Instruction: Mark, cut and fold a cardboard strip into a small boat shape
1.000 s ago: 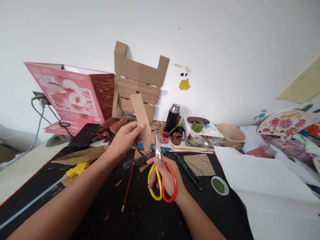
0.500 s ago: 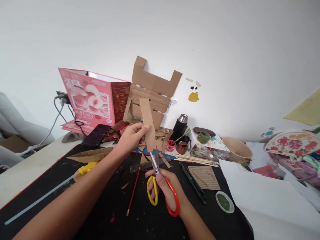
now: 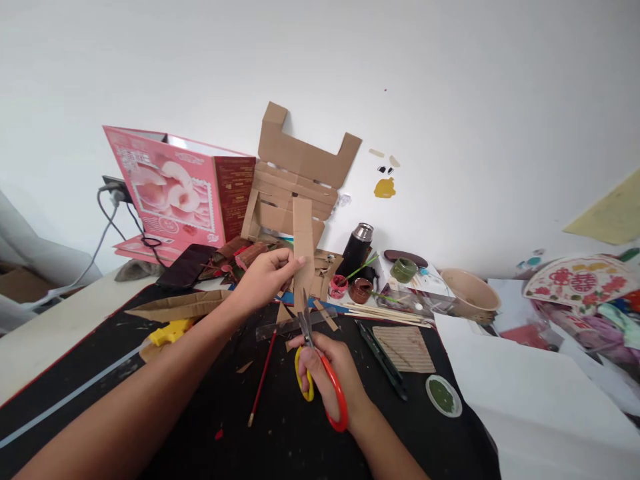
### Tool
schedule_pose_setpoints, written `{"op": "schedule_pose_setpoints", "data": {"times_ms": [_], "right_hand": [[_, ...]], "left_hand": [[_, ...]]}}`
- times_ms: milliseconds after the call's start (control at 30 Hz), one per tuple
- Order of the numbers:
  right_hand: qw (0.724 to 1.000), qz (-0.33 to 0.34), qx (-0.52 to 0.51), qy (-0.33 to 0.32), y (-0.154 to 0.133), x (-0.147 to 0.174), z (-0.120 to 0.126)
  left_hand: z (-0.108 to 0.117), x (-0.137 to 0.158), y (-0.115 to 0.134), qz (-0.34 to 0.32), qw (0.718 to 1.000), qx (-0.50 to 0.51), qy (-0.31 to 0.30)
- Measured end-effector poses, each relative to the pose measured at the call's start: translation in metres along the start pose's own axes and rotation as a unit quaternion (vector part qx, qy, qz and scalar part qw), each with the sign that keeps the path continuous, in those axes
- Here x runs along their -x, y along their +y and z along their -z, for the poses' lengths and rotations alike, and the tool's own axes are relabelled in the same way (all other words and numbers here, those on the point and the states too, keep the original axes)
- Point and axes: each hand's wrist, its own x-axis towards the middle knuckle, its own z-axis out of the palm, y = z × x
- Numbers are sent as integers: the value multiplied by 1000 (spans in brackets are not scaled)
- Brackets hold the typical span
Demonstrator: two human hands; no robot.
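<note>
My left hand (image 3: pixel 270 277) pinches a long brown cardboard strip (image 3: pixel 303 230) by its edge, thumb in front, and the strip stands nearly upright above the desk. Below it, my right hand (image 3: pixel 333 370) is closed round a pair of scissors (image 3: pixel 337 393) with one yellow and one red handle loop. The blades point up at the lower end of the strip, slightly parted; whether both sides of the card lie between them I cannot tell. Under the hands a red pencil (image 3: pixel 262 381) and a clear ruler (image 3: pixel 275 328) lie among cardboard scraps (image 3: pixel 327 315).
Behind stand a cut cardboard box (image 3: pixel 305 150), a pink box (image 3: pixel 167 190) and a black flask (image 3: pixel 357 248). Paint jars (image 3: pixel 360 290), thin sticks (image 3: pixel 387 315), a dark green cutter (image 3: pixel 383 360) and a green paint lid (image 3: pixel 443 396) lie right. A yellow glue gun (image 3: pixel 171 331) lies left.
The strip has turned more upright and shifted slightly right. The scissors have turned in my right hand, and their blades now meet the strip's lower end.
</note>
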Motion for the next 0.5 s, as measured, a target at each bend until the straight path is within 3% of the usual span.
{"op": "schedule_pose_setpoints", "data": {"times_ms": [500], "right_hand": [[999, 8, 33, 11, -1, -1, 2]], "left_hand": [[-2, 3, 0, -27, 999, -18, -4]]}}
